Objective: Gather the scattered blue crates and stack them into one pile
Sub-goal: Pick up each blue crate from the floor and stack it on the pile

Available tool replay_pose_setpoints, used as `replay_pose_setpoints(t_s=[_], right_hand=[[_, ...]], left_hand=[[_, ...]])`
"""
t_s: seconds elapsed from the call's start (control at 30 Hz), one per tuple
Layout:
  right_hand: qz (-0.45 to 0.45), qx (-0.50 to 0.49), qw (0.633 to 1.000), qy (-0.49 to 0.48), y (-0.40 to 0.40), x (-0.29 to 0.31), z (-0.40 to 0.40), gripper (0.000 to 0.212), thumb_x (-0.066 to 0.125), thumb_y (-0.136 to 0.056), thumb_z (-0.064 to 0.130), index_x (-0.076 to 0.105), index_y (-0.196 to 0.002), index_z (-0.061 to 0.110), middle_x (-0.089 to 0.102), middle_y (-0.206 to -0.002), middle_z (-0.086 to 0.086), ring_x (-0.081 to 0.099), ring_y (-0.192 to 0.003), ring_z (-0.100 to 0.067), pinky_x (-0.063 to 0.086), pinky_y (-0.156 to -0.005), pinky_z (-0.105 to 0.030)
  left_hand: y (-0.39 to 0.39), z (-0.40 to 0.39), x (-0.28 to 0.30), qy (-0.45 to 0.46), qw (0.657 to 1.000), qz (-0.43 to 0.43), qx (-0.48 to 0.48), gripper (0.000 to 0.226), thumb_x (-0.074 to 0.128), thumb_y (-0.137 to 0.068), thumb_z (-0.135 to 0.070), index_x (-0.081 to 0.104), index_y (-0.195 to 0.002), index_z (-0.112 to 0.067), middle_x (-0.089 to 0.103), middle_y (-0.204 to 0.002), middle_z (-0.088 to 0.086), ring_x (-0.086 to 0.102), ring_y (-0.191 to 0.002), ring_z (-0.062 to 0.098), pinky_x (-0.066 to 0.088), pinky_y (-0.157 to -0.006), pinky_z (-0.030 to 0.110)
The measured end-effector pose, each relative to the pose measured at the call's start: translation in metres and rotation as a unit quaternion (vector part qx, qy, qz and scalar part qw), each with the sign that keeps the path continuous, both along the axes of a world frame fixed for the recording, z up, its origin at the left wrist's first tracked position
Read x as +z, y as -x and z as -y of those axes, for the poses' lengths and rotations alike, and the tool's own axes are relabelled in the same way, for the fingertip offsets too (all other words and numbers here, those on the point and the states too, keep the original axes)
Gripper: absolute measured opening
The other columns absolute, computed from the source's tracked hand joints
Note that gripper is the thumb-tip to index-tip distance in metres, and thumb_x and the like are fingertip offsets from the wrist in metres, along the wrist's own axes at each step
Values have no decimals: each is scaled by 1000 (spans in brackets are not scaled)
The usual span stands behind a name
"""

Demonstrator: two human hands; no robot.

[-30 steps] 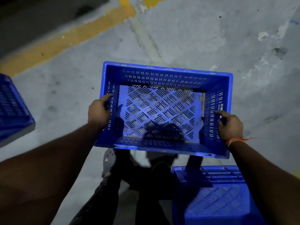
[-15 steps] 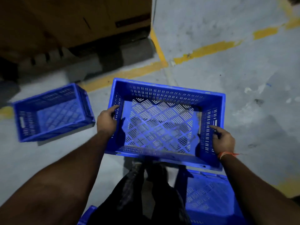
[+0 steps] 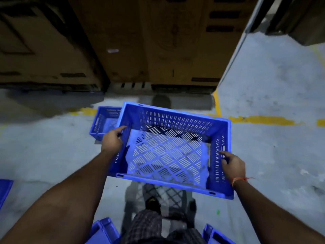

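in the head view the large blue slotted plastic crate (image 3: 173,150) hangs in the air over the grey concrete floor (image 3: 274,155), the left hand (image 3: 111,140) and the right hand (image 3: 233,165) each clamped on a short end wall; it looks rigid, empty and light, best carried by those end handle slots. against half a second ago, the view has swung towards the brown cardboard cartons (image 3: 149,41), and the second blue slotted crate on the floor (image 3: 103,123) now sits just behind the held crate's left corner instead of well off to the left.

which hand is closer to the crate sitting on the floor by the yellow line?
Left. The left hand grips the held crate at its left wall, right beside the floor crate. The right hand grips the opposite wall, a full crate away.
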State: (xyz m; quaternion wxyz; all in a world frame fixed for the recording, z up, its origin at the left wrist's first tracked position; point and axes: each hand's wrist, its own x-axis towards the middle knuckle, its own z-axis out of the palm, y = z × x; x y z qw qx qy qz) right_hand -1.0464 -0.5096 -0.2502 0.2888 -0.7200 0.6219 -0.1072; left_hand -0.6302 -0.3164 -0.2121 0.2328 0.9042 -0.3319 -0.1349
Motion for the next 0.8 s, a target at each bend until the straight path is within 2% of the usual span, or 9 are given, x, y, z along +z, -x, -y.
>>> replay_pose_setpoints(t_s=[0.17, 0.43, 0.6, 0.8], right_hand=[[-5, 71, 997, 13, -78, 14, -21, 41, 63, -76, 3, 73, -111, 22, 74, -96, -15, 69, -91, -35, 52, -84, -37], [15, 124, 992, 5, -218, 17, -80, 42, 59, -75, 1, 74, -107, 24, 74, -107, -8, 68, -100, -29, 50, -92, -32], [9, 134, 991, 0, -281, 13, -112, 40, 60, -76, 4, 74, -106, 27, 75, -104, -7, 69, -97, -28, 51, -88, -31], [0, 114, 993, -14, -330, 9, -116, 38, 60, -78, 6, 73, -107, 27, 74, -107, -8, 68, -99, -30, 51, -87, -31]], left_hand=[[-58, -80, 9, -14, 997, 5, 71, 55, 55, -81, -5, 64, -126, -36, 75, -106, 7, 68, -102, 33, 53, -85, 39], [-162, -184, 8, -7, 990, -3, 144, 51, 53, -84, -2, 68, -123, -32, 72, -116, 9, 66, -106, 35, 50, -89, 38], [-225, -213, 13, -12, 987, -5, 159, 49, 54, -84, -4, 68, -122, -32, 72, -117, 10, 65, -108, 36, 51, -90, 38], [-280, -212, 7, -2, 988, -21, 152, 54, 50, -82, -3, 67, -122, -36, 74, -112, 7, 66, -104, 33, 52, -88, 37]])
